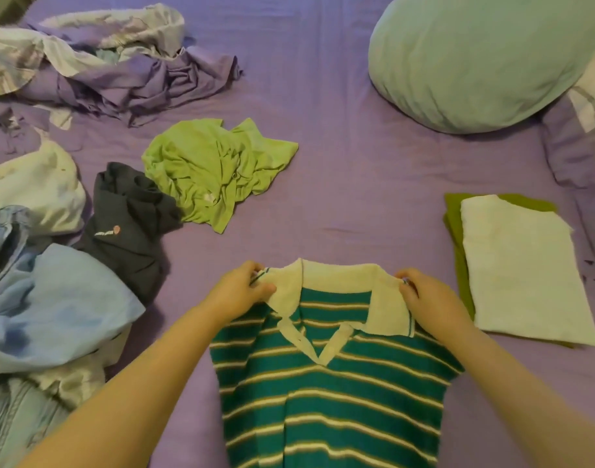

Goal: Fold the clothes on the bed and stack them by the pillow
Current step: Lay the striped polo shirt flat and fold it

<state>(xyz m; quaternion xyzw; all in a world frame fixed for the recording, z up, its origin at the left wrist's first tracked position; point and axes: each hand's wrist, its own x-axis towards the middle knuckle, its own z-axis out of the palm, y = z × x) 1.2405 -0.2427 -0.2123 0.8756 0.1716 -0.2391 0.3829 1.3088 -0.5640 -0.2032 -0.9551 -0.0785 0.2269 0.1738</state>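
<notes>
Head view. Striped polo shirt (333, 393) — teal with white and tan bands, white collar — lies front side up on the purple bed (340, 163), directly before the person, its lower part running out of the bottom edge. Left hand (237, 292) pinches the shirt's left shoulder beside the collar, its grip closed on the fabric; right hand (424, 298) pinches the right shoulder in the same way, thumb on the collar's edge. Both forearms reach in from the lower corners.

Folded pile (522, 271) rests to the right of the shirt, near but apart from it: a white garment on top, a green one showing beneath along its left and far edges. Pale green pillow (475, 59) sits beyond the pile, at the upper right.

Unfolded clothes lie to the left — a crumpled light green shirt (215, 170) near the centre, a dark navy garment (127, 224) touching it, a light blue garment (53, 305) at the near left over denim, and a heap of lilac and pale fabric (114, 65) at the far left.
</notes>
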